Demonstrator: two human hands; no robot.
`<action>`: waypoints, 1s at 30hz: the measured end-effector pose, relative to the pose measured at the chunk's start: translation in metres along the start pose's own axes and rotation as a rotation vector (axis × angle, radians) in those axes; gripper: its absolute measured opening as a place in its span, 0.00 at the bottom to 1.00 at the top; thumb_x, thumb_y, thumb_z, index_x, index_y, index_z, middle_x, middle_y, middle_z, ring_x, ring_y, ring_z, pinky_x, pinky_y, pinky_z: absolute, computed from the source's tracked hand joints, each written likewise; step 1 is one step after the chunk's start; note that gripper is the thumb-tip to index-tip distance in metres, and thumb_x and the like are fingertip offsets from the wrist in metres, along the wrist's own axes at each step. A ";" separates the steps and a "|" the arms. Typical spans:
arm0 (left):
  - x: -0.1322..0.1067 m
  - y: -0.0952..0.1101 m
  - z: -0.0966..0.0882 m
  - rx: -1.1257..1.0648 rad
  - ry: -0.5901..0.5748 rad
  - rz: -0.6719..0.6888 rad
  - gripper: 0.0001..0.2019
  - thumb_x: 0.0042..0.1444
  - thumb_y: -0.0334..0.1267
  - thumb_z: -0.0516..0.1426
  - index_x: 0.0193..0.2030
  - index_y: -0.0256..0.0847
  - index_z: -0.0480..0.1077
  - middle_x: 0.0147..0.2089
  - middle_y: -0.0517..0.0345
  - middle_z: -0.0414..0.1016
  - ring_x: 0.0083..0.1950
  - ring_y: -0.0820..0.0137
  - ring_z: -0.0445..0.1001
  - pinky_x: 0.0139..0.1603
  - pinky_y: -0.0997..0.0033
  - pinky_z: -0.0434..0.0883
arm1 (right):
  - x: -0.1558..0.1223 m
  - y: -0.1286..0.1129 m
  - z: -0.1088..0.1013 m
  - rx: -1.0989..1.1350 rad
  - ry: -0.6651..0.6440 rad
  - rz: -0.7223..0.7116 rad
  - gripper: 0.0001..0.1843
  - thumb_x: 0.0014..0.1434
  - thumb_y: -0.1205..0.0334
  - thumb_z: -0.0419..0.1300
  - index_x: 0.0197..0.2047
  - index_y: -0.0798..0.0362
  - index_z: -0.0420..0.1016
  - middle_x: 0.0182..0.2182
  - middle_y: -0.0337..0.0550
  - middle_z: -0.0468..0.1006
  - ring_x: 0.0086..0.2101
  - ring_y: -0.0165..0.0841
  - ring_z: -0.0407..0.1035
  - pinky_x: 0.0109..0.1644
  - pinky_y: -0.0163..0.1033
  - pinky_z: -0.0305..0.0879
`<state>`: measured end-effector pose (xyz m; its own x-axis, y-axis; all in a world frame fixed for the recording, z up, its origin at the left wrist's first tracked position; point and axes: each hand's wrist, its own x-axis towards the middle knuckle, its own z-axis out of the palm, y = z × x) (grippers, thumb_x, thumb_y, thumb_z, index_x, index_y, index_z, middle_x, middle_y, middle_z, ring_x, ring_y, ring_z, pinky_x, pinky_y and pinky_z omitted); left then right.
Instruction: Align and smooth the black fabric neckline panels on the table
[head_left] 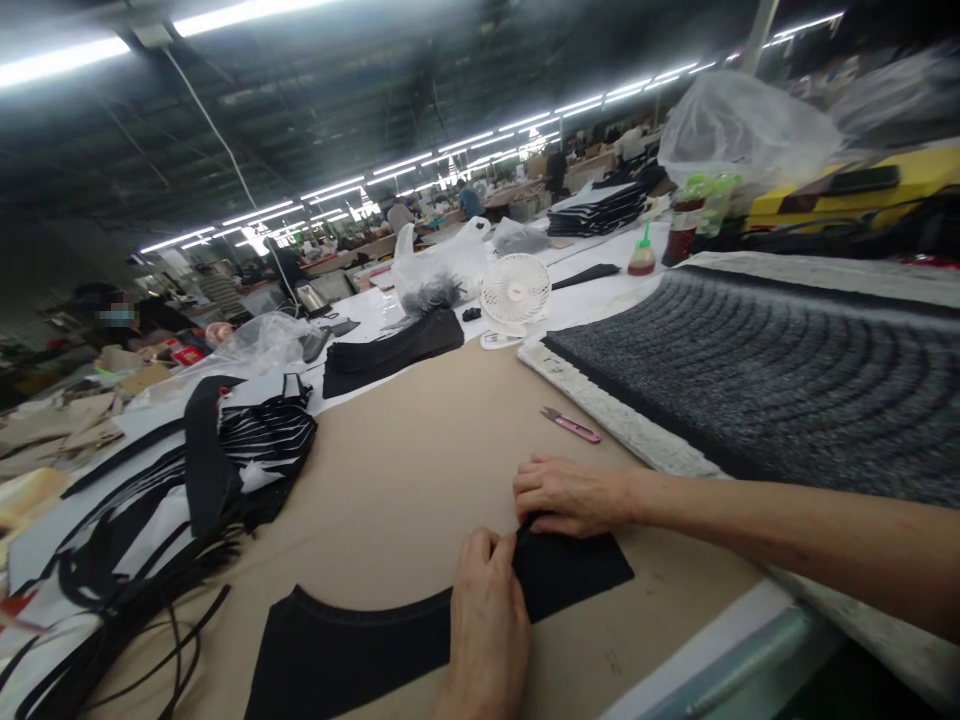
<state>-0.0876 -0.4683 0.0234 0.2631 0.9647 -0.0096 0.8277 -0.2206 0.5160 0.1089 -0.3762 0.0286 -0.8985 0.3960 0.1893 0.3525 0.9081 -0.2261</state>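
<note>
A curved black cloth piece [390, 650] is pinched at one edge by the left hand [486, 625] and the right hand [570, 495], flat on the tan desk [405, 470]. The cloth may get pulled crooked if one pinch slips. The pink snips [571, 426] just beyond the right hand may get bumped.

Two bare hands, no gloves, rings or watch visible. Right hand [571, 495] enters from 4 o'clock on a long bare forearm, no sleeve in view. Left hand [487, 625] enters from 6 o'clock, wrist cut off, short plain nails.
</note>
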 end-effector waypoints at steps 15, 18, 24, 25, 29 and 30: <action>-0.012 -0.017 0.045 0.432 0.145 0.168 0.30 0.52 0.16 0.45 0.63 0.33 0.62 0.49 0.47 0.71 0.50 0.60 0.66 0.55 0.60 0.64 | -0.011 0.003 0.004 -0.128 0.021 -0.137 0.09 0.66 0.66 0.48 0.38 0.52 0.69 0.33 0.44 0.73 0.36 0.35 0.64 0.44 0.43 0.53; -0.015 -0.023 0.053 0.452 0.170 0.183 0.34 0.48 0.15 0.45 0.64 0.32 0.60 0.50 0.47 0.70 0.50 0.60 0.66 0.55 0.60 0.64 | -0.013 0.005 0.004 -0.151 0.020 -0.134 0.08 0.65 0.66 0.49 0.38 0.51 0.68 0.34 0.43 0.72 0.36 0.35 0.63 0.44 0.43 0.53; -0.014 -0.011 0.031 0.281 0.080 0.133 0.30 0.54 0.19 0.45 0.64 0.33 0.60 0.48 0.47 0.71 0.49 0.60 0.66 0.55 0.59 0.62 | -0.015 0.010 -0.009 -0.091 0.042 -0.008 0.13 0.61 0.60 0.59 0.48 0.52 0.68 0.39 0.43 0.73 0.41 0.36 0.65 0.44 0.43 0.52; -0.013 -0.008 0.026 0.250 0.087 0.108 0.28 0.56 0.20 0.44 0.63 0.33 0.62 0.47 0.47 0.71 0.49 0.60 0.66 0.55 0.59 0.62 | -0.015 0.011 -0.010 -0.055 0.033 0.016 0.15 0.60 0.59 0.61 0.49 0.52 0.68 0.39 0.44 0.74 0.42 0.37 0.65 0.44 0.43 0.52; -0.002 0.009 0.007 0.115 0.065 0.038 0.20 0.59 0.24 0.47 0.54 0.38 0.71 0.45 0.50 0.69 0.50 0.61 0.64 0.54 0.61 0.62 | -0.012 0.017 -0.012 0.012 -0.025 0.040 0.13 0.57 0.58 0.64 0.44 0.52 0.71 0.40 0.43 0.73 0.42 0.37 0.65 0.42 0.41 0.52; 0.003 0.013 0.003 0.079 0.063 0.020 0.19 0.58 0.24 0.49 0.52 0.39 0.71 0.46 0.51 0.68 0.50 0.62 0.64 0.54 0.63 0.63 | -0.011 0.018 -0.012 0.015 -0.033 0.041 0.12 0.57 0.59 0.65 0.43 0.52 0.71 0.40 0.42 0.73 0.42 0.37 0.65 0.42 0.41 0.53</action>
<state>-0.0745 -0.4689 0.0273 0.2498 0.9667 0.0554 0.8600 -0.2478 0.4461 0.1284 -0.3624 0.0342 -0.8918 0.4277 0.1478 0.3853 0.8890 -0.2476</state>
